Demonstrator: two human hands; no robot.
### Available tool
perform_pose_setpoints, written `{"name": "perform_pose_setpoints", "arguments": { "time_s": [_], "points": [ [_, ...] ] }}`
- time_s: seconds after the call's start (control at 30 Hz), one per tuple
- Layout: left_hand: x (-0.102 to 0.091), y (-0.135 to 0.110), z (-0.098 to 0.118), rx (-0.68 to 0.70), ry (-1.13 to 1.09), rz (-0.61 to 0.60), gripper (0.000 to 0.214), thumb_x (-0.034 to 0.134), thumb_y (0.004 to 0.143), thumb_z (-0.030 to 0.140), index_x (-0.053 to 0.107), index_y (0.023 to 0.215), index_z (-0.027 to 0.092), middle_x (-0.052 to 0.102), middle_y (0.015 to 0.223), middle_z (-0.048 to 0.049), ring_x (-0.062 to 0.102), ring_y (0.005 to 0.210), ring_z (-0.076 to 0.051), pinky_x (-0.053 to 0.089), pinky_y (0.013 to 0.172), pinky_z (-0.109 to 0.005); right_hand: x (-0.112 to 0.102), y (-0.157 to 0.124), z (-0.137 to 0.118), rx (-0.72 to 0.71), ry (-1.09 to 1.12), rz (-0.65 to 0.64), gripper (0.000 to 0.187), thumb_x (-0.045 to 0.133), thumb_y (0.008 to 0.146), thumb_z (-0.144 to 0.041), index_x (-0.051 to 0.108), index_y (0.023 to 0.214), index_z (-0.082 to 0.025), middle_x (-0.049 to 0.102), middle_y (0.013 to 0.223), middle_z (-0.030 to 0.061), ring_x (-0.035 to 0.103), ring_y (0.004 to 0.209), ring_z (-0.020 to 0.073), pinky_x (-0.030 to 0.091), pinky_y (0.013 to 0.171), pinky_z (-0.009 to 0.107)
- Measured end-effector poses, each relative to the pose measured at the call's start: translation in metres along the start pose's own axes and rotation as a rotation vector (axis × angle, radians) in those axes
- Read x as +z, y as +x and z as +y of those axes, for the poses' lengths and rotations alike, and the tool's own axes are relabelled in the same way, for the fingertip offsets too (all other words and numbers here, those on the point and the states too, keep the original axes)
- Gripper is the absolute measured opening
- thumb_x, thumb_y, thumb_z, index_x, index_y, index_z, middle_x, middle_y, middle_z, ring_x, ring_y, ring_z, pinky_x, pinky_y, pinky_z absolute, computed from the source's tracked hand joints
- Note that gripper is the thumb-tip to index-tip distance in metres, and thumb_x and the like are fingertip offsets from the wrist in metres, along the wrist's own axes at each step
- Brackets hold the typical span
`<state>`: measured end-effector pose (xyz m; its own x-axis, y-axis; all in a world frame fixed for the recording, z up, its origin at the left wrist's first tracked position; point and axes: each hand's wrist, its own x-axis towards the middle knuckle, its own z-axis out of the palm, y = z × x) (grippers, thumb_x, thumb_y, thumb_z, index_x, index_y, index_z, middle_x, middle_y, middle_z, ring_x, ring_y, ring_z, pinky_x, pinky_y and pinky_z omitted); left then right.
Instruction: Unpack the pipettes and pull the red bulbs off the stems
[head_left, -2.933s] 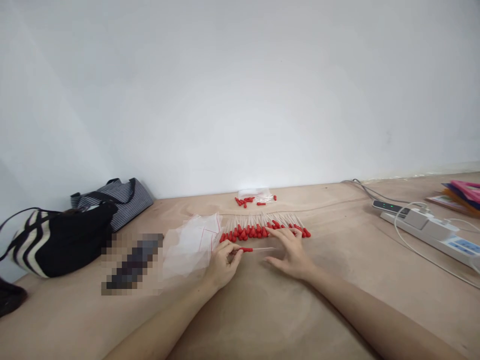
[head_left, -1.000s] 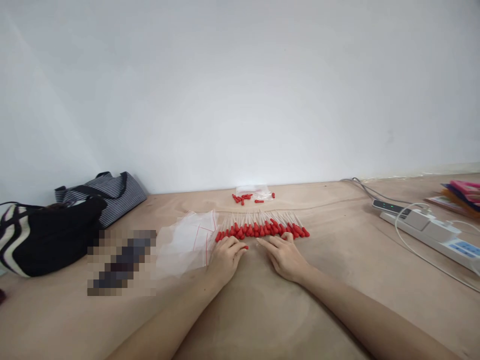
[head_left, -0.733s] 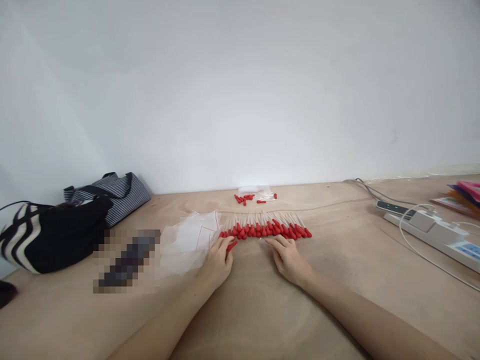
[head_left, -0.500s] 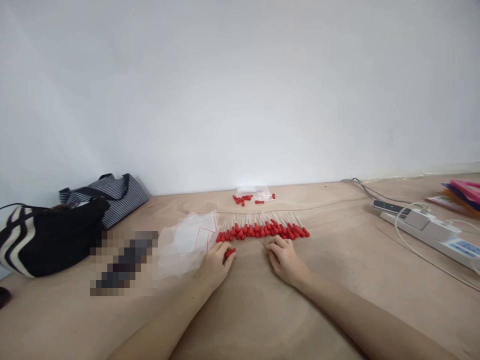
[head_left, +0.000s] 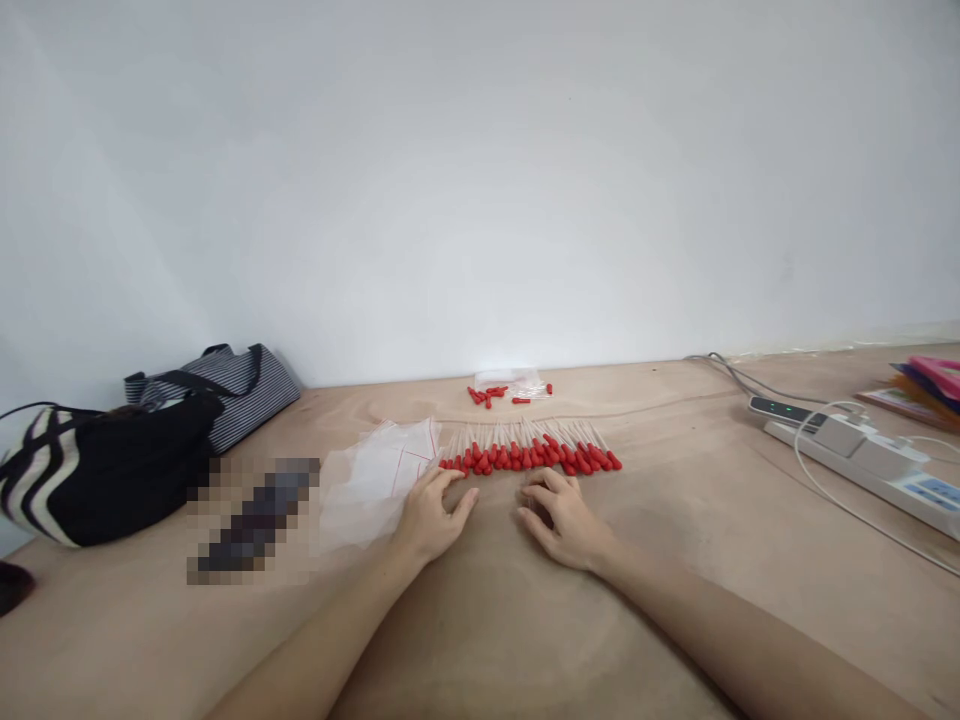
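In the head view, the left hand [head_left: 429, 515], thumb parted from fingers, shows nothing held; the right hand [head_left: 566, 525] curls loosely, its contents unclear. Just beyond lies a row of red-bulbed droppers [head_left: 515, 461]. The step appears to be dropper handling; lifting one would call for a fingertip pinch.

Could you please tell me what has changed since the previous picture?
The left hand has opened, and the red piece it held no longer shows there; where it went is unclear. The right hand opened too. The plastic bags and striped bag stayed put.
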<state>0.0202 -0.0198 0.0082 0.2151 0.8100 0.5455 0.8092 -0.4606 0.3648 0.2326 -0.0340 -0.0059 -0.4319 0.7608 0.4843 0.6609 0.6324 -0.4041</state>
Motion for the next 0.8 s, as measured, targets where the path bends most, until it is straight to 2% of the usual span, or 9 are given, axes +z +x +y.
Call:
{"name": "perform_pose_setpoints", "arguments": {
  "time_s": [0.13,0.27,0.37,0.63,0.8],
  "points": [
    [0.006,0.017,0.003,0.011,0.065,-0.009,0.006,0.054,0.072,0.024,0.055,0.073,0.018,0.057,0.07,-0.0014,0.055,0.071,-0.016,0.044,0.067,-0.03,-0.001,0.0,0.011,0.031,-0.02,0.093,0.016,0.045,0.081,-0.026,0.058,0.087,-0.019,0.054,0.088,0.0053,0.052,0.081,0.0155,0.033,0.075,0.034],
    [0.015,0.036,0.009,-0.001,0.208,-0.054,0.009,0.055,0.072,0.026,0.055,0.074,0.017,0.057,0.069,-0.0025,0.054,0.07,-0.018,0.041,0.065,-0.029,-0.003,0.0,0.02,0.081,-0.017,0.157,0.02,0.041,0.083,-0.025,0.06,0.079,-0.019,0.055,0.08,0.0035,0.053,0.075,0.0139,0.032,0.073,0.033],
    [0.021,0.045,0.01,-0.003,0.233,-0.078,0.009,0.057,0.069,0.026,0.056,0.072,0.017,0.057,0.066,-0.0024,0.054,0.068,-0.018,0.04,0.063,-0.029,-0.004,0.001,0.023,0.107,0.002,0.192,0.022,0.04,0.083,-0.026,0.06,0.075,-0.018,0.056,0.078,0.0036,0.052,0.074,0.0144,0.031,0.073,0.034],
    [0.026,0.049,0.011,-0.052,0.211,-0.075,0.008,0.056,0.07,0.021,0.06,0.065,0.017,0.061,0.058,-0.0009,0.056,0.057,-0.016,0.038,0.056,-0.027,-0.003,0.002,0.026,0.143,0.007,0.22,0.02,0.043,0.08,-0.025,0.06,0.073,-0.018,0.057,0.077,0.0032,0.052,0.073,0.0141,0.028,0.071,0.032],
    [0.01,0.039,0.007,-0.1,0.177,0.028,0.014,0.049,0.076,0.021,0.062,0.071,0.017,0.064,0.064,-0.0018,0.059,0.061,-0.016,0.042,0.06,-0.027,-0.003,0.001,0.028,0.107,-0.021,0.223,0.017,0.044,0.079,-0.022,0.061,0.075,-0.019,0.056,0.077,0.0022,0.052,0.075,0.0143,0.028,0.073,0.033]
  ]
}}
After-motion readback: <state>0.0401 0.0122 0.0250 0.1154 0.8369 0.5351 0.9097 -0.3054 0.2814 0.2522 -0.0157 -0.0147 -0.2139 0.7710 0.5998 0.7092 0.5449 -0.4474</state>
